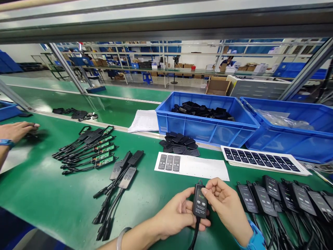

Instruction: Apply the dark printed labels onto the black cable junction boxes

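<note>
My left hand (179, 213) grips a black cabled control module (199, 201) from below, its cable hanging down toward me. My right hand (225, 201) pinches the module's upper right edge with thumb and fingertips on its labelled face. Just beyond lies a white sticker sheet (192, 166) with three black labels left at its left end. A full label sheet (262, 159) lies to the right. Finished labelled modules (281, 199) lie in a row at my right.
Unlabelled modules with cables (122, 173) and open circuit-board units (91, 149) lie to the left. A pile of black covers (180, 143) sits before two blue bins (208, 130), (291, 139). A co-worker's hand (18, 130) rests at far left. Papers (144, 121) lie by the conveyor.
</note>
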Demonstrator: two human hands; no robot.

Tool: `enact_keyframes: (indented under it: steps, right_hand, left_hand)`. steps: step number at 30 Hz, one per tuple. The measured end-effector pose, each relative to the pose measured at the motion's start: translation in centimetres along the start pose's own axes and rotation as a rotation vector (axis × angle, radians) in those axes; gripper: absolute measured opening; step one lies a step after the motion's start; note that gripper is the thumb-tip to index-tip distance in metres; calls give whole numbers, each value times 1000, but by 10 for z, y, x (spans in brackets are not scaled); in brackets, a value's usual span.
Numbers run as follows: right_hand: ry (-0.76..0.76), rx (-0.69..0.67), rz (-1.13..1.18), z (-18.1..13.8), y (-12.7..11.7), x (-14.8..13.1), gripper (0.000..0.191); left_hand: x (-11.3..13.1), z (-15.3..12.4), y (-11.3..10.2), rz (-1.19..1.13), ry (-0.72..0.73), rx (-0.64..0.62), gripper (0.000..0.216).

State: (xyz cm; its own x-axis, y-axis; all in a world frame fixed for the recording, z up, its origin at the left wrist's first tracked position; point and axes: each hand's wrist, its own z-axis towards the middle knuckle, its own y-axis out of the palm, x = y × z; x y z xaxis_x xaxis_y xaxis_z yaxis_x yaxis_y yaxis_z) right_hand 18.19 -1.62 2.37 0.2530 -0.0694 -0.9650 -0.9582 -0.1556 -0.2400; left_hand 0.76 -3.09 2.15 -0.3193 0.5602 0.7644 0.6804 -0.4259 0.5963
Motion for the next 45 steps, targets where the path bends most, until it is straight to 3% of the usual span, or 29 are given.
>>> enact_keyframes:
  steps: [15, 34, 45]
  right_hand:
    - [-21, 5, -13, -2, 0, -8, 48]
    - [-4, 46, -60, -1, 4, -13, 51]
    - [-14, 97, -208, -1, -3, 4, 53]
  left_hand:
    - [-1, 0, -2, 12, 21, -36, 71]
    - [-9, 1, 1, 73, 53, 14, 64]
    - [-5, 0, 1, 146, 65, 1, 60]
